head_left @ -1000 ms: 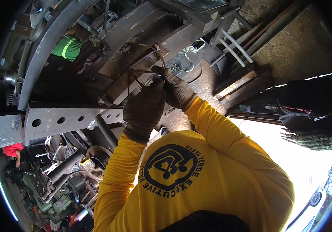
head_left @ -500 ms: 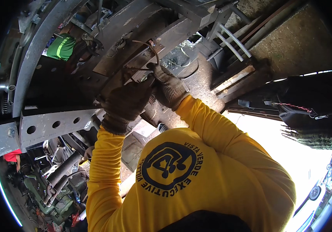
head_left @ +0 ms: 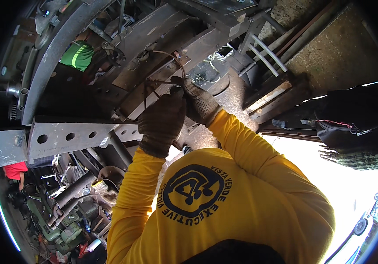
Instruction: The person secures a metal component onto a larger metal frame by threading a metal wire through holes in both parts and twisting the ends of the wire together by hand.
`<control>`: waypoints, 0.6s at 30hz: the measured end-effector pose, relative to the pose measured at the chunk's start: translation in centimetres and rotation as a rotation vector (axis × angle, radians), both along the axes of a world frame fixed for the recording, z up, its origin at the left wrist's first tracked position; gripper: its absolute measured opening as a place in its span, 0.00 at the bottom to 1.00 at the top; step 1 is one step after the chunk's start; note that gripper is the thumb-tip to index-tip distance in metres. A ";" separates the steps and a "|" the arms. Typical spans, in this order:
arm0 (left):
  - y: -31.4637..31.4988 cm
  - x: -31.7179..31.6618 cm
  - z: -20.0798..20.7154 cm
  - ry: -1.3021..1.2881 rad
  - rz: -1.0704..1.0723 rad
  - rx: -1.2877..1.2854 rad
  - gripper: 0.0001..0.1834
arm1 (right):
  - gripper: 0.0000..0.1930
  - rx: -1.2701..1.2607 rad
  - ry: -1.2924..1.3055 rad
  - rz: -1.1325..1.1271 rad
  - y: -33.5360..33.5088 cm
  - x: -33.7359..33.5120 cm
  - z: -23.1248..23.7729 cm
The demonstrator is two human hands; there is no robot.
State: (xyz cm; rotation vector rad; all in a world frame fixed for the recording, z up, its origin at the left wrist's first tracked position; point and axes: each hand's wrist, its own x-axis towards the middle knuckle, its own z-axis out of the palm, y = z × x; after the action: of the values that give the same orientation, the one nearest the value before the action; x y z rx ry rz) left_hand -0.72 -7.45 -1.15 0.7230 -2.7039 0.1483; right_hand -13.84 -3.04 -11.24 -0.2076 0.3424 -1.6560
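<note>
My left hand (head_left: 164,118) and my right hand (head_left: 201,102), both in dark knitted work gloves, are close together in front of a steel chassis rail (head_left: 167,72). A thin brown line (head_left: 176,58), a tube or a cable, curves from the rail down to the fingertips of my right hand, which are closed round its end. The fingers of my left hand are curled beside them; what they hold is hidden behind the glove. A thin dark rod-like piece (head_left: 161,82) runs from near the fingertips toward the left.
A steel beam with round holes (head_left: 81,135) lies left of my hands. Greasy machinery (head_left: 68,229) fills the lower left, near a person in red (head_left: 15,170). A green cloth (head_left: 77,55) lies at upper left. Metal bars (head_left: 268,55) stick out at upper right; a dark bag (head_left: 352,119) hangs at right.
My left hand has moved to the right and turned, coming nearer my right hand. My right hand stays at the brown line's end. The whole view has shifted slightly.
</note>
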 end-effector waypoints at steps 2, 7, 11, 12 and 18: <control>-0.2 -0.1 0.0 0.037 -0.010 0.026 0.12 | 0.27 -0.009 0.002 -0.003 0.0 0.1 0.0; -0.5 0.1 -0.1 0.033 -0.024 0.046 0.13 | 0.21 -0.018 -0.121 -0.010 0.4 0.7 1.4; -1.7 0.5 0.4 0.034 -0.104 0.124 0.12 | 0.20 0.049 0.006 -0.108 0.0 1.1 2.1; -2.0 0.7 0.6 0.037 -0.121 0.157 0.12 | 0.19 0.061 0.045 -0.113 -0.1 1.1 1.9; -2.6 0.8 0.0 0.002 -0.160 0.132 0.12 | 0.18 0.073 0.018 -0.140 -0.1 1.3 1.4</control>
State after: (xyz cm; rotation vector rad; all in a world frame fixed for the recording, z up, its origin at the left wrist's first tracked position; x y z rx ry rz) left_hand 0.12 -10.03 -1.15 0.5379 -2.7754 -0.0702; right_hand -12.52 -3.14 -9.85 -0.1463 0.4381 -1.7775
